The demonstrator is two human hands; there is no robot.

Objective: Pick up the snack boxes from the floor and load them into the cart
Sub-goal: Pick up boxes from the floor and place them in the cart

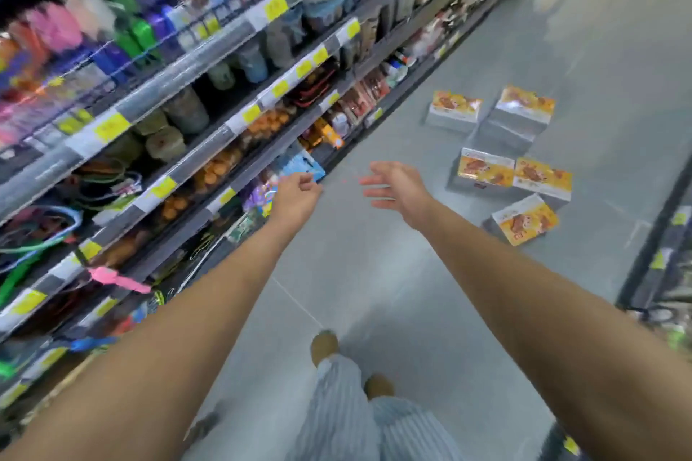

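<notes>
Several orange-and-silver snack boxes lie scattered on the grey floor ahead and to the right. The nearest box [524, 221] lies tilted, two more [486, 168] [543, 178] sit side by side behind it, and farther ones [455, 108] [522, 107] lie beyond. My left hand [297, 195] is stretched forward with its fingers curled in and nothing in it. My right hand [397, 189] reaches out with spread fingers, empty, left of the boxes and apart from them. No cart is in view.
Tall store shelves [209, 153] full of goods with yellow price tags line the left side. Another rack [662, 262] stands at the right edge. My feet [324, 346] and striped trousers are on the floor tiles below.
</notes>
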